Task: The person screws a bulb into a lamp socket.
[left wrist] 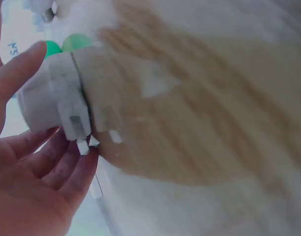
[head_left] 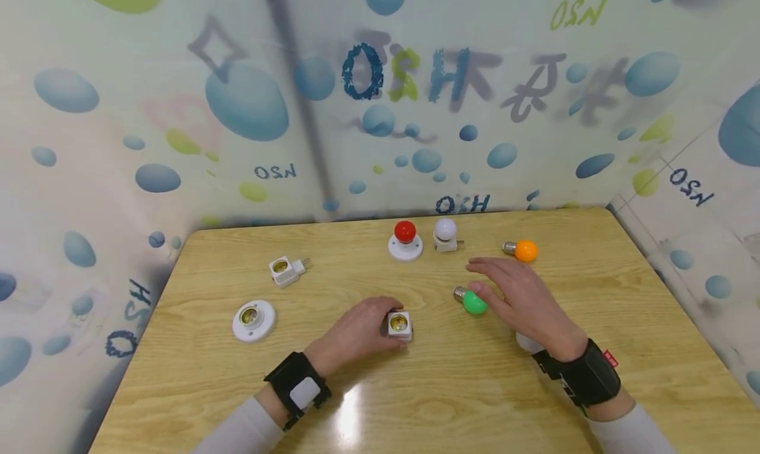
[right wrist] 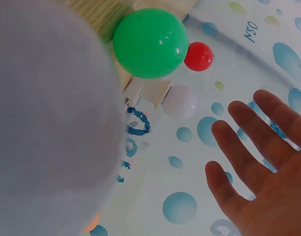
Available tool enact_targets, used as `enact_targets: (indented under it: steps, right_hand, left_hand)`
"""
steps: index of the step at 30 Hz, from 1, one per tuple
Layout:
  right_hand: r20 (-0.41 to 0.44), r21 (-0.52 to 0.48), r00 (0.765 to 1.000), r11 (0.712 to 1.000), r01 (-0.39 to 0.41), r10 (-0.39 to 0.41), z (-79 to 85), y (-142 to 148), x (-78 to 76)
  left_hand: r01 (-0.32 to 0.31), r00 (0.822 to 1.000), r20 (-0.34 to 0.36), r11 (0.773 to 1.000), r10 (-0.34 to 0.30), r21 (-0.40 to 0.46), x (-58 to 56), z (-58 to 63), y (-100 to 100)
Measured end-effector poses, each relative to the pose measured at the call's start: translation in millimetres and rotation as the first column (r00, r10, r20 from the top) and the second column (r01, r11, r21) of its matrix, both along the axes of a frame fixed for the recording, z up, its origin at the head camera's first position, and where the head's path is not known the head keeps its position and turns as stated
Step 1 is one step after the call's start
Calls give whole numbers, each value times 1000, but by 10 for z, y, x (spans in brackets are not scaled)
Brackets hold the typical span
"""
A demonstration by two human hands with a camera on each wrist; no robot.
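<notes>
My left hand [head_left: 367, 328] grips a small square white lamp socket [head_left: 399, 326] on the table, thumb on one side and fingers on the other. Its brass-coloured opening faces up. In the left wrist view the socket [left wrist: 67, 96] sits between thumb and fingers, with small prongs at its lower side. My right hand [head_left: 522, 302] hovers with spread fingers above and beside a green bulb [head_left: 475, 302], holding nothing. In the head view a white bulb [head_left: 527, 343] is mostly hidden beneath the right wrist; it looms large and blurred [right wrist: 52, 118] in the right wrist view.
At left lie a round socket [head_left: 254, 321] and a plug-in socket [head_left: 286, 270]. Towards the back stand a red bulb [head_left: 405, 232] in a round base and a white bulb [head_left: 445, 229] in a plug-in socket. An orange bulb [head_left: 526, 251] lies to the right. A patterned curtain [head_left: 368, 157] borders the table.
</notes>
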State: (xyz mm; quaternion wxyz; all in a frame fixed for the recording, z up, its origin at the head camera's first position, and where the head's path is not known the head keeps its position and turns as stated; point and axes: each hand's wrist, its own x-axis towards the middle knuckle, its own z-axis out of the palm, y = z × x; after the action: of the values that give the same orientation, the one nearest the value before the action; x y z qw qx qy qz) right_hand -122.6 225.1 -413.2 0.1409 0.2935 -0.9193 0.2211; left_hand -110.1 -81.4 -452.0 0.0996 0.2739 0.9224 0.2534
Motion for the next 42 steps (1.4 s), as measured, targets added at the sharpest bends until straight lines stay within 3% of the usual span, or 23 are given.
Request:
enact_targets:
  steps: [5, 8, 19, 28, 32, 42]
  right_hand:
    - [14, 1, 1000, 1000, 5, -5, 17, 21, 1]
    - [18, 11, 1000, 1000, 6, -6, 11, 37, -8]
    - [94, 174, 993, 983, 53, -70, -131, -20, -28]
    - [206, 300, 967, 951, 80, -147, -195, -132, -35]
    - [245, 301, 957, 951, 75, -153, -227, -157, -34]
    - [240, 256, 961, 964, 72, -136, -235, -147, -4]
  left_hand:
    - [21, 996, 80, 997, -27, 78, -3, 62, -123]
    - [30, 998, 58, 991, -38, 133, -5, 124, -240]
    - [-106, 993, -31, 960, 118, 258, 18, 244, -572]
    - [-133, 987, -50, 950, 153, 283, 45, 214, -689]
    - [-142, 986, -49, 950, 162, 278, 66, 195, -708]
    - [-141, 987, -33, 954, 155, 266, 81, 163, -680]
